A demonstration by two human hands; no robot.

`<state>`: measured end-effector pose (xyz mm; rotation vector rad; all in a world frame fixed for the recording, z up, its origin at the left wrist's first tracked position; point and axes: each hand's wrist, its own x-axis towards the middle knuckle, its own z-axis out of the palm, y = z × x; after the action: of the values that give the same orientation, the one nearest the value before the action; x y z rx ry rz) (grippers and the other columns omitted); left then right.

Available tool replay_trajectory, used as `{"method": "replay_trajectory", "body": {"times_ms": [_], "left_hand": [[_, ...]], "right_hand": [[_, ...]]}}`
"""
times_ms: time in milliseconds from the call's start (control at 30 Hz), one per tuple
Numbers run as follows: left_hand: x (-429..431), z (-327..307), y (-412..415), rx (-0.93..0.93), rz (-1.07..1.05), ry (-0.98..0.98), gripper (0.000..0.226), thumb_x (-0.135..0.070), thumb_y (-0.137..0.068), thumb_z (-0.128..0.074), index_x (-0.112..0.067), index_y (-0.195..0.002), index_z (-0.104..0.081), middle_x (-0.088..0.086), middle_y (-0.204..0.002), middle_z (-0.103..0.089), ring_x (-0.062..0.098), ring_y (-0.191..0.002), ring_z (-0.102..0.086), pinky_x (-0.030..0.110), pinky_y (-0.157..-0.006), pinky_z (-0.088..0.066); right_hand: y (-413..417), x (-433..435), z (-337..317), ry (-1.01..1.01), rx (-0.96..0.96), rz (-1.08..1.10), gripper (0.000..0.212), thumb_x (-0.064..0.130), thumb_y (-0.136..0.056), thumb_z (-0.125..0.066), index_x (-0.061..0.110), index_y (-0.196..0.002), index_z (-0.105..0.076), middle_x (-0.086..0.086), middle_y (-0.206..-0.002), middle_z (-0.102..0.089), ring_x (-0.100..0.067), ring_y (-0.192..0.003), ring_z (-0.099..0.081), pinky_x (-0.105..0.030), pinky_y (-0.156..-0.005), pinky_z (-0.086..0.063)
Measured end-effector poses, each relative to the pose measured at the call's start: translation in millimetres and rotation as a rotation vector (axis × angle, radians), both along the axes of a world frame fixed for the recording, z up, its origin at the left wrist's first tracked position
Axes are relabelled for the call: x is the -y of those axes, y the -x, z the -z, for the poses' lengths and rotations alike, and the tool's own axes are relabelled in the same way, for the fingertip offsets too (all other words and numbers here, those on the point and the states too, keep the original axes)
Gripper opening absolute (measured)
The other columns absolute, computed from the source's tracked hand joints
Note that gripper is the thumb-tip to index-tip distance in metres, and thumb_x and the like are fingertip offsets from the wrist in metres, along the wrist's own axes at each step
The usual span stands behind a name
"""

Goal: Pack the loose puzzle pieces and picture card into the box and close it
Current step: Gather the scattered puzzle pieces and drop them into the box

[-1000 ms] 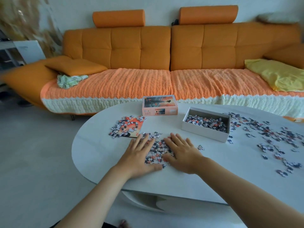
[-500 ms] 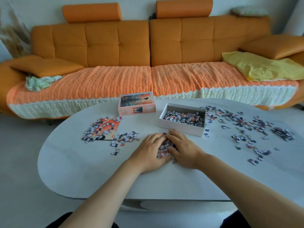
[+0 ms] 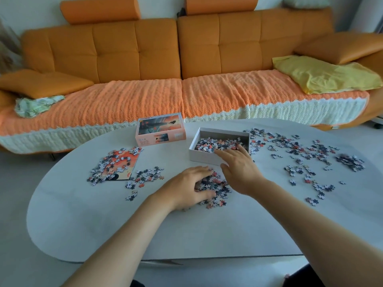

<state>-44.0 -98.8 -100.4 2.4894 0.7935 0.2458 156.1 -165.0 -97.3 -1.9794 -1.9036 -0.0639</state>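
Grey-orange puzzle pieces (image 3: 217,187) lie cupped under the curled left hand (image 3: 186,188); straight-fingered right hand (image 3: 238,168) rests over the box (image 3: 202,157).

Near bench (image 3: 186,235) strip open for passage. Box (image 3: 204,157) wall blocks centre, lid (image 3: 159,131) behind-left. Loose pieces (image 3: 350,161) litter right side; picture card (image 3: 124,160) covers left.

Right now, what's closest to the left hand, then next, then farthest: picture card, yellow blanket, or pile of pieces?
1. Pile of pieces: under the left hand, touching it.
2. Picture card: on the table, to its left.
3. Yellow blanket: far away on the sofa, right side.
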Motion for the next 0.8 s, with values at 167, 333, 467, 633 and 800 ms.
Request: {"method": "replay_trajectory", "body": {"times_ms": [167,333,467,633,800], "left_hand": [[-6,-23,3,0.322,-0.066,-0.391,0.031,-0.028,-0.091,-0.06,-0.018,-0.119,-0.066,-0.007,-0.119,-0.062,0.006,-0.113,-0.048,0.032,-0.104,-0.04],[-11,-25,11,0.025,-0.098,-0.287,0.057,-0.045,-0.096,-0.051,-0.025,-0.148,-0.038,-0.012,-0.154,-0.034,0.007,-0.143,-0.023,0.025,-0.115,-0.01],[-2,-28,19,0.025,-0.103,-0.295,0.056,-0.047,-0.096,-0.049,-0.023,-0.146,-0.042,-0.01,-0.15,-0.041,0.008,-0.139,-0.032,0.027,-0.116,-0.02],[6,-34,33,0.068,-0.126,-0.445,0.042,-0.034,-0.093,-0.06,-0.02,-0.133,-0.056,-0.008,-0.134,-0.053,0.015,-0.126,-0.044,0.033,-0.111,-0.033],[29,-27,28,0.011,-0.095,-0.321,0.036,-0.035,-0.094,-0.059,-0.025,-0.129,-0.058,-0.012,-0.127,-0.052,0.009,-0.118,-0.046,0.031,-0.101,-0.041]], "right_hand": [[-1,5,-7,-0.036,-0.095,-0.129,0.044,0.006,-0.092,-0.044,0.02,-0.131,-0.057,0.001,-0.125,-0.064,-0.018,-0.118,-0.055,-0.045,-0.117,-0.023],[0,14,-10,-0.066,-0.045,-0.193,0.046,0.004,-0.091,-0.051,0.018,-0.135,-0.055,0.001,-0.138,-0.055,-0.017,-0.137,-0.04,-0.045,-0.121,-0.014],[6,20,-18,-0.216,0.085,-0.151,0.04,0.006,-0.085,-0.057,0.019,-0.122,-0.063,-0.003,-0.127,-0.059,-0.026,-0.122,-0.051,-0.043,-0.104,-0.041],[20,31,-32,-0.088,0.025,-0.213,0.023,0.019,-0.09,-0.053,0.028,-0.102,-0.071,0.01,-0.095,-0.064,-0.014,-0.07,-0.061,-0.031,-0.057,-0.051],[32,34,-21,0.222,0.136,-0.153,0.047,0.038,-0.094,-0.049,0.029,-0.14,-0.043,0.002,-0.129,-0.048,-0.022,-0.11,-0.054,-0.035,-0.082,-0.048]]}}
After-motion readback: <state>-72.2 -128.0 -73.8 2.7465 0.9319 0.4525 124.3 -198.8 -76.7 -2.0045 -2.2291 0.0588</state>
